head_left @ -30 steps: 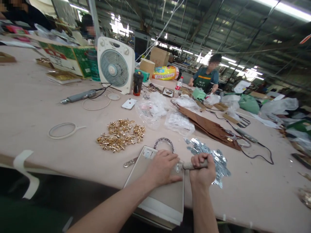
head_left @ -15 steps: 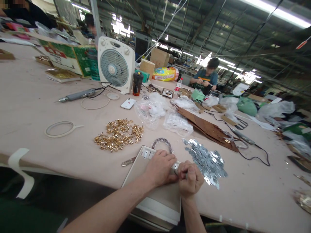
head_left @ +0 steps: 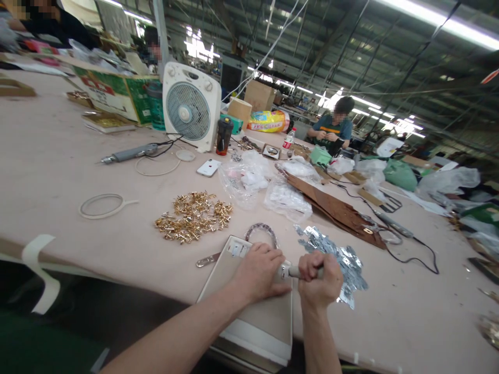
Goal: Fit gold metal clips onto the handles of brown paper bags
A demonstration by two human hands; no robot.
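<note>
A beige bag (head_left: 218, 283) with a dark, plastic-wrapped handle (head_left: 262, 227) lies at the table edge before me. My left hand (head_left: 262, 270) rests flat on its upper part, fingers stretched out and thumb apart. Closed around a grey rod-like hand tool (head_left: 297, 271) is my right hand (head_left: 322, 278), just right of the bag's edge. The tool points left at a small metal plate (head_left: 284, 270) on the bag beside my left fingers; whether it touches is unclear. Another metal plate (head_left: 236, 249) sits near the bag's upper left corner, close to a brown strap end (head_left: 208, 260).
Loose silver plates (head_left: 331, 254) are heaped right of the bag, gold fasteners (head_left: 193, 215) left of it. Behind are plastic bags (head_left: 288, 197), brown leather strips (head_left: 331, 210), a phone (head_left: 208, 167) and a fan (head_left: 191, 109). A person (head_left: 333, 124) sits across.
My right hand has shifted right, away from my left hand, so more of the grey tool shows. My left hand stays on the bag. The view has tilted slightly.
</note>
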